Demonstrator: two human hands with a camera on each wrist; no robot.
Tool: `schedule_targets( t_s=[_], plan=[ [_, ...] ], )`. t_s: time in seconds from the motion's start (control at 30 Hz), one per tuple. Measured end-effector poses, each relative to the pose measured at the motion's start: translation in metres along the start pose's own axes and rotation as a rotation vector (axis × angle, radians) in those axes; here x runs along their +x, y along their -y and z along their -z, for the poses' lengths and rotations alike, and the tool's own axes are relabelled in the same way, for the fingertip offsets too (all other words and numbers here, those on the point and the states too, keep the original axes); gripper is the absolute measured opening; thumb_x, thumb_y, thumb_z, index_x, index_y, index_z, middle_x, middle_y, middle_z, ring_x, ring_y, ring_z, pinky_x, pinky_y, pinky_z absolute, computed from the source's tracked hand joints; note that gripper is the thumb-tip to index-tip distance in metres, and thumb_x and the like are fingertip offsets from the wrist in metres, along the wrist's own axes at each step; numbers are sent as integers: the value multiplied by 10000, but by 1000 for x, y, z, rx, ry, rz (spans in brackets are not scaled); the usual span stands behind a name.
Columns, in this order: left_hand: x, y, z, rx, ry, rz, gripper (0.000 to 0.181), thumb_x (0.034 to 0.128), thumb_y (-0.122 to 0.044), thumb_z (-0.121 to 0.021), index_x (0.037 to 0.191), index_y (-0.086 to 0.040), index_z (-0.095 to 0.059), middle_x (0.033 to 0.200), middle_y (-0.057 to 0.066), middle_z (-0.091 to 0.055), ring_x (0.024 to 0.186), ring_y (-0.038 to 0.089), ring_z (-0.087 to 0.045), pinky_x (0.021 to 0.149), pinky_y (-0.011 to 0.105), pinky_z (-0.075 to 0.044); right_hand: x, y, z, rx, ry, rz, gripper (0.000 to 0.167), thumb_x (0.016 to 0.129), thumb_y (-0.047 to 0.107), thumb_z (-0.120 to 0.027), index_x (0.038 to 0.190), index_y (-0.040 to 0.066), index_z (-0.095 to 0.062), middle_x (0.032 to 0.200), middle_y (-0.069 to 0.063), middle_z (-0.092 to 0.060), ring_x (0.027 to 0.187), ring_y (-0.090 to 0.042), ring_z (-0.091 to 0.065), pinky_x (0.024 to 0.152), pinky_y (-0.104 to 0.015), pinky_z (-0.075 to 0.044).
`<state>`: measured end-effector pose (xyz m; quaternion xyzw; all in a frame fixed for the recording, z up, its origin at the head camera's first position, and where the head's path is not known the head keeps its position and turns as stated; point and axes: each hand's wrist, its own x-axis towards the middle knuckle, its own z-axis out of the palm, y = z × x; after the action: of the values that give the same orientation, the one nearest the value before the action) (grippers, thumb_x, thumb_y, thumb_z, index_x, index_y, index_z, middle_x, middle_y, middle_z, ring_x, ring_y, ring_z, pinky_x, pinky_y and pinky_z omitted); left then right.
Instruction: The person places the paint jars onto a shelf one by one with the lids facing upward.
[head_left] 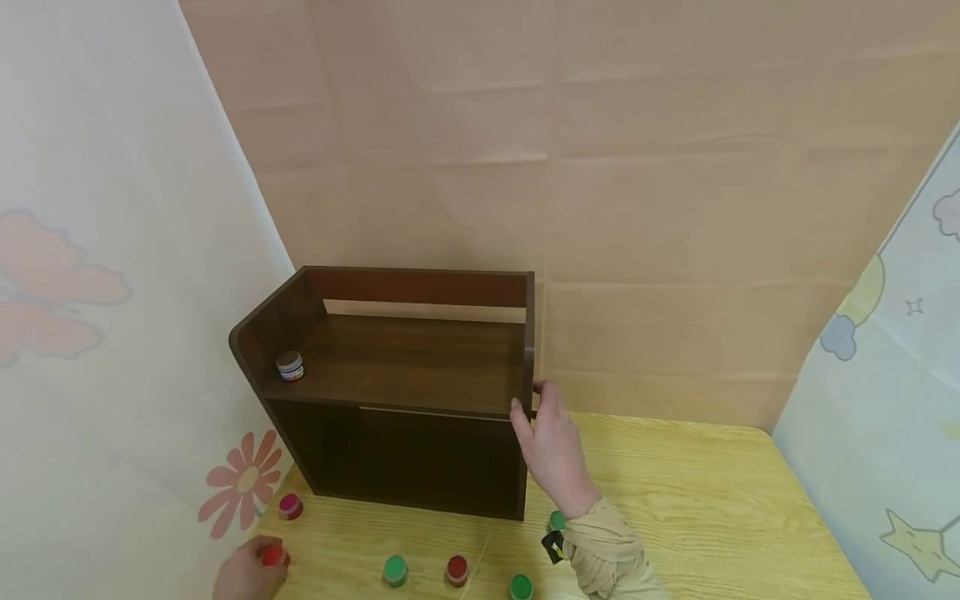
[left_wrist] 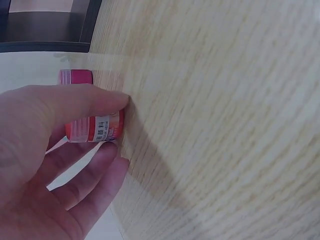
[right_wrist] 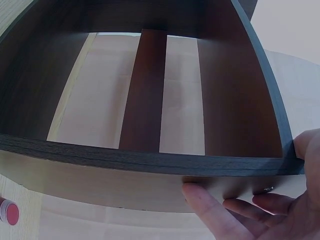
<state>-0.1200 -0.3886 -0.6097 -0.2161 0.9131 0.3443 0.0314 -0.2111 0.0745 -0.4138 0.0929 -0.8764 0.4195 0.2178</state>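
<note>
My left hand (head_left: 247,570) is at the lower left of the head view, pinching a small red paint jar (head_left: 275,557) between thumb and fingers. In the left wrist view the jar (left_wrist: 97,129) shows a clear end and a printed label, low against the wood-grain table. Over on the right side of a dark brown two-tier shelf (head_left: 420,358), my right hand (head_left: 555,454) grips the side panel. Its thumb lies at the front edge and its fingers on the outer face, as the right wrist view shows. A jar with a white label (head_left: 290,366) stands at the left of the upper board.
A magenta jar (head_left: 290,506) stands by the shelf's left front corner. Along the front of the table (head_left: 697,500) are a light green jar (head_left: 395,570), a dark red jar (head_left: 457,570) and a green jar (head_left: 521,587). Another green jar (head_left: 557,521) is beside my right wrist.
</note>
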Motion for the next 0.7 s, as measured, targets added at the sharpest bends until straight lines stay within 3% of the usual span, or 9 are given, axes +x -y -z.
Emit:
schedule_targets(
  t_s=[0.17, 0.33, 0.47, 0.7],
  plan=[
    [0, -5, -1, -7, -12, -26, 488, 724, -184, -867, 1101, 56, -672, 919, 156, -691, 785, 254, -634, 667, 376, -510, 0, 0, -1, 2, 8, -18, 398, 1028, 292, -581, 1265, -17, -501, 1174, -195, -630, 859, -338, -677, 716, -476, -561],
    [-5, -19, 2, -18, -34, -64, 500, 720, -195, -871, 1104, 52, -668, 908, 138, -692, 799, 290, -640, 704, 455, -520, -1, -1, -2, 7, 4, -4, 387, 1022, 282, -588, 1256, -14, -503, 1155, -190, -631, 838, -328, -676, 689, -467, -561],
    [-6, -31, 6, -41, -89, -152, 412, 746, -113, -835, 1089, 51, -677, 930, 149, -708, 800, 302, -659, 717, 457, -526, -1, -1, -1, 7, 8, 0, 394, 1025, 284, -584, 1259, -22, -501, 1157, -196, -630, 833, -327, -678, 683, -463, -565],
    [-6, -57, 12, -158, -221, -320, 318, 752, 44, -844, 1009, 53, -657, 803, 95, -669, 596, 165, -607, 587, 256, -526, 0, -1, -1, 5, 11, -3, 394, 1030, 289, -578, 1256, -25, -503, 1171, -193, -624, 881, -333, -680, 718, -468, -569]
  ],
)
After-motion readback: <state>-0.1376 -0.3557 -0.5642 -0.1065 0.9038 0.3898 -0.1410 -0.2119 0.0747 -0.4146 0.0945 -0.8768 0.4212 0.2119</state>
